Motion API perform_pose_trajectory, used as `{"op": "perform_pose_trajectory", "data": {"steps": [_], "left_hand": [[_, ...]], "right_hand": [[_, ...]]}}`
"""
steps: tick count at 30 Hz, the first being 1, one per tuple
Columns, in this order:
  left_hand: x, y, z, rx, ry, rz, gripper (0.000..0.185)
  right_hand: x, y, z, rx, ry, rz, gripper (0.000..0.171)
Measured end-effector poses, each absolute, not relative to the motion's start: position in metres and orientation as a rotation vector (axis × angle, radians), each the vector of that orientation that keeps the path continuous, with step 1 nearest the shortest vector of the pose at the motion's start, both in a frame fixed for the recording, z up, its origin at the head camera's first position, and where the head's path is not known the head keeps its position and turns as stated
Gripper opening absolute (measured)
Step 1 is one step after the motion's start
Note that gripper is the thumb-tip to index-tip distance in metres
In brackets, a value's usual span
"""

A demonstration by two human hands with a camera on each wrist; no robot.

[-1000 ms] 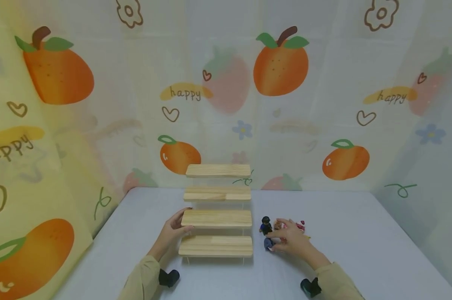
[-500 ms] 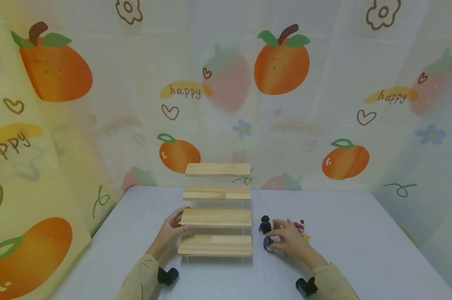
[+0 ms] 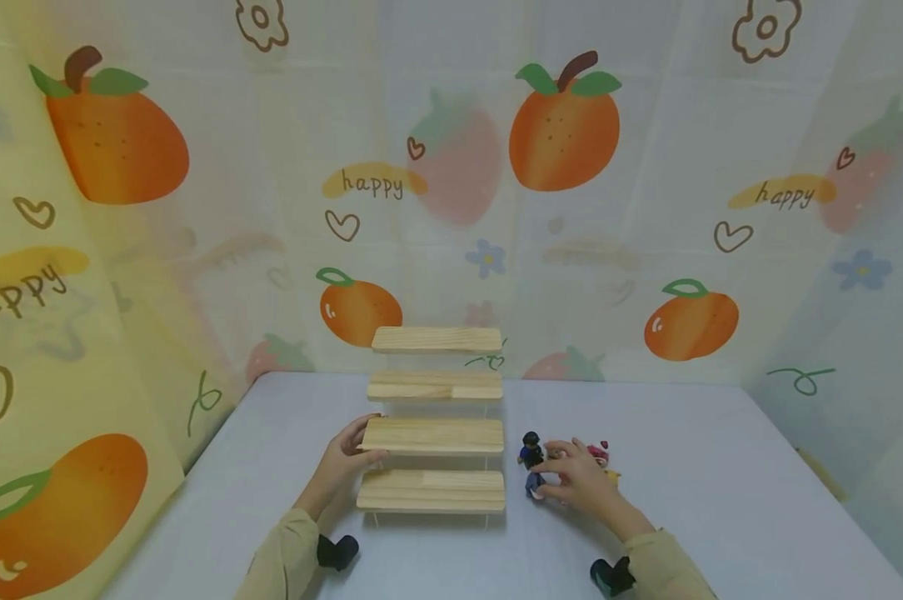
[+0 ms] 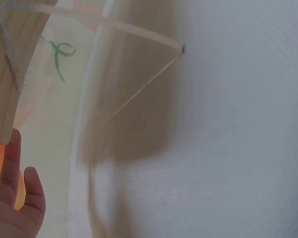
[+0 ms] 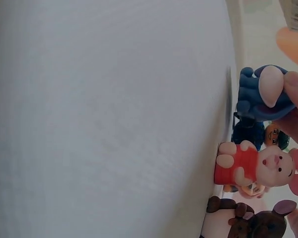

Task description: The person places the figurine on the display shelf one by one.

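A stepped wooden shelf (image 3: 431, 490) with several tiers stands mid-table. My left hand (image 3: 344, 468) grips the left end of its second tier from the front, fingers above and thumb below; the left wrist view shows fingertips (image 4: 12, 148) against the board's end (image 4: 7, 84). Right of the shelf sits a cluster of small toy figures. My right hand (image 3: 577, 482) pinches a blue figure (image 3: 535, 487) at the cluster's front; up close, a fingertip (image 5: 297, 84) presses on the blue figure (image 5: 258, 94). A dark-haired figure (image 3: 530, 449) stands just behind it.
A pink pig figure in a red shirt (image 5: 251, 166), a brown figure (image 5: 241, 225) and a yellow piece (image 3: 612, 477) lie by my right hand. The pale table (image 3: 721, 467) is walled by fruit-print curtains at the back and both sides.
My right hand has shifted slightly and settled its fingers on the blue figure. The left hand and the shelf have stayed put.
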State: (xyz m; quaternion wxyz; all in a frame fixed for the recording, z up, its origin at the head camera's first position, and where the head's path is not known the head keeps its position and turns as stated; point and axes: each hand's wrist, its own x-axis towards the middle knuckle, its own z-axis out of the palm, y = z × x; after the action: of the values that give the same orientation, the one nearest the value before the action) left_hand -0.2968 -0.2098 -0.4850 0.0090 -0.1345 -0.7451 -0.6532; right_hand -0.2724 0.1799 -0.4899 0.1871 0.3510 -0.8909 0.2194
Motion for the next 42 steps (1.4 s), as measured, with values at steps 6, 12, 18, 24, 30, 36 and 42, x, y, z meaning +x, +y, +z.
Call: {"op": "perform_pose_trajectory", "data": {"steps": [6,12,18,24,30,36,42], "left_hand": [[-0.297,-0.210,-0.485,-0.411,-2.320,-2.043,0.066],[-0.296,-0.210,-0.485,-0.373,-2.334,-2.045,0.065],[-0.296,-0.211,-0.485,-0.378,-2.327,-2.053,0.064],[-0.287,-0.207,-0.471,-0.346,-2.346,-2.079,0.064],[-0.283,-0.205,-0.465,-0.355,-2.342,-2.096,0.064],[-0.292,-0.209,-0.477,-0.330,-2.344,-2.108,0.065],[-0.296,-0.209,-0.482,-0.311,-2.336,-2.087,0.067]], "right_hand": [[-0.273,0.181,-0.488,0.950,-2.495,0.708,0.024],[-0.272,0.180,-0.482,0.930,-2.473,0.832,0.025],[-0.270,0.176,-0.476,0.784,-2.549,0.984,0.026],[-0.268,0.174,-0.470,0.732,-2.569,1.107,0.027],[-0.265,0.173,-0.466,0.719,-2.558,1.105,0.027],[-0.266,0.172,-0.462,0.723,-2.517,1.113,0.027],[-0.269,0.170,-0.456,0.719,-2.451,1.171,0.026]]}}
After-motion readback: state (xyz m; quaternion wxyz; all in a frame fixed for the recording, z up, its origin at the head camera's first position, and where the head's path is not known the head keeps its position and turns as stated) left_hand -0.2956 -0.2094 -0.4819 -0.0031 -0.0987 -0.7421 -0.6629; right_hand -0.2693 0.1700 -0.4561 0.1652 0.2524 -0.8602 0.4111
